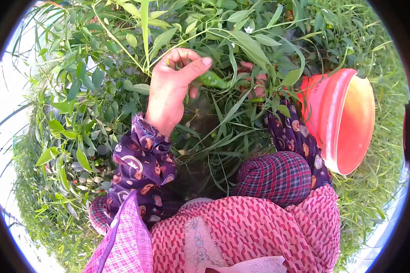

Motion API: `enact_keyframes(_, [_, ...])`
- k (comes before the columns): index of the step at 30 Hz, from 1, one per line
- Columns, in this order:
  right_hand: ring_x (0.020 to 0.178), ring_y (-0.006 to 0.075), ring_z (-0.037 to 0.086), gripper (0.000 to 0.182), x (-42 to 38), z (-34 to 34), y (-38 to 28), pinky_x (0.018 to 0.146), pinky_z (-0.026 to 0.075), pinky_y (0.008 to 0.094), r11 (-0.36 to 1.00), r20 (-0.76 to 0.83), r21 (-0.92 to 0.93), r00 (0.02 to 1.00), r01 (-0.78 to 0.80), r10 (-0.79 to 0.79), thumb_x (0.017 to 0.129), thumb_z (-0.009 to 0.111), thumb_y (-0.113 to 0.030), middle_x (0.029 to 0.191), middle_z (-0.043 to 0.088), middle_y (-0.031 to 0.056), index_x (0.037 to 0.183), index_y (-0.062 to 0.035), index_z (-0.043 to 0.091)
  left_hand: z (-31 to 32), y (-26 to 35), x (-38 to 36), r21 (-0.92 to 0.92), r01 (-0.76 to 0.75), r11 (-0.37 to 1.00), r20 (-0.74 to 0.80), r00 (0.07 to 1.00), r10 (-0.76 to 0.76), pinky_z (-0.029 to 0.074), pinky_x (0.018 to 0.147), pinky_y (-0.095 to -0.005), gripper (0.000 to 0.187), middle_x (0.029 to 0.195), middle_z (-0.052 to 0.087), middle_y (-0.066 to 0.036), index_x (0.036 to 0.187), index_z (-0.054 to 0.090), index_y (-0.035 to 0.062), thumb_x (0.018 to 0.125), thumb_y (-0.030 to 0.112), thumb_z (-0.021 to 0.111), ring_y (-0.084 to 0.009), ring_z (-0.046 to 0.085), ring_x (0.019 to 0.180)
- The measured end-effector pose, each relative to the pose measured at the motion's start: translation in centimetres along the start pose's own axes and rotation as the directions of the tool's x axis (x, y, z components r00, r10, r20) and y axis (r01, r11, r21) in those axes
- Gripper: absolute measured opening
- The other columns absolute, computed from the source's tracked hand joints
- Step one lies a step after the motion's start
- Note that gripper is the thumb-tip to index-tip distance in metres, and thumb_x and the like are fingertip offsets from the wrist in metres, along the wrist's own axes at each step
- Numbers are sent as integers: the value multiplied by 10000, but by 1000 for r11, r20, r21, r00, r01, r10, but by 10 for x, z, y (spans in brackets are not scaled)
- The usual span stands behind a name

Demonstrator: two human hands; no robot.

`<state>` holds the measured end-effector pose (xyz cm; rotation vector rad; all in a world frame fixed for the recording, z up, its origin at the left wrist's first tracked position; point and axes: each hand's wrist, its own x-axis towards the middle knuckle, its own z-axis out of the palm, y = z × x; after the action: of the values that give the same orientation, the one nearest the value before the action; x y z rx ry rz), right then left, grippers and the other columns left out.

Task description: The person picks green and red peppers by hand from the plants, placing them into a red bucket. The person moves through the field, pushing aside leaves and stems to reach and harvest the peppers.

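Observation:
My left hand point(175, 84) is closed, thumb over curled fingers, on a green chili pepper point(214, 81) that sticks out to the right among the leaves. Just right of the pepper, my right hand point(258, 82) reaches into the chili plant point(168, 38). Leaves cover much of that hand; its visible fingers look curled. A bit of green shows at its lower edge, too hidden to name. Stems and long narrow leaves cross between both hands.
A red-orange bucket point(325, 113) lies tipped on the plants at the right, its mouth facing right. My checked knee point(278, 177) is bent below my right hand. Dense chili plants and grass surround me, with a small white flower point(248, 30) near the top.

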<state>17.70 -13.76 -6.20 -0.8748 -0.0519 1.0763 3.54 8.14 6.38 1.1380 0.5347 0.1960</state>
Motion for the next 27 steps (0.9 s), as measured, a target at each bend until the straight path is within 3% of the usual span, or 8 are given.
enact_keyframes(4, [832,150,597,429,9,-11,11,666,514,340,993,21,-111,999,36,-34,831,647,-252,1087,630,103,1216,-82,564,100,47,-11,-236,-29,971,228,970,84,431,452,-207,255,727,596,-18,891,560,-11,775,150,719,-67,531,558])
enact_keyframes(6, [846,154,596,425,11,-14,7,673,514,344,983,43,-177,998,50,-43,830,648,-253,1087,631,101,1211,-83,567,155,67,-35,-89,-119,989,529,835,148,479,808,-392,494,902,592,-185,1066,495,-98,761,255,656,-235,589,876])
enact_keyframes(11, [881,165,593,415,41,-53,6,690,514,352,950,59,-295,995,98,-85,828,649,-254,1085,633,95,1200,-86,574,145,19,-37,-47,-610,791,339,736,587,444,821,-396,313,911,598,-166,955,575,-58,812,220,598,-291,578,914])
enact_keyframes(12, [888,167,593,413,40,-59,13,694,514,354,944,57,-311,994,110,-97,827,650,-254,1085,633,94,1198,-87,575,108,-3,-37,-52,-439,897,388,818,423,468,730,-273,144,824,617,-33,943,616,9,904,143,577,-94,567,773])
enact_keyframes(15, [938,189,599,473,18,-50,16,710,519,377,961,-209,-275,975,17,-77,829,654,-270,1149,607,86,1253,-94,539,24,-92,-56,-28,-46,999,58,997,48,459,750,-243,158,827,629,-27,887,614,-13,923,99,507,-81,559,780])
enact_keyframes(19, [822,162,608,397,46,-93,36,684,513,336,996,88,49,993,74,-78,818,681,-281,1052,647,48,1167,-114,591,-19,-183,-62,3,591,807,-238,784,-573,470,623,-267,386,911,640,-100,1244,525,-20,893,137,554,-149,598,727])
enact_keyframes(24, [717,146,601,256,41,-81,30,586,483,325,977,-140,215,989,-13,44,778,730,-230,877,669,43,994,-128,637,-21,-202,-48,-167,479,862,-238,829,-506,413,459,-249,371,780,605,-78,1171,578,-11,857,178,640,-121,539,527])
enact_keyframes(27, [701,170,594,230,19,-20,19,568,469,333,995,-358,53,932,81,-57,782,725,-226,876,665,39,971,-130,635,-10,-188,-38,15,529,848,-279,817,-505,373,490,-255,287,589,538,-22,783,655,-4,776,274,729,-101,485,547])
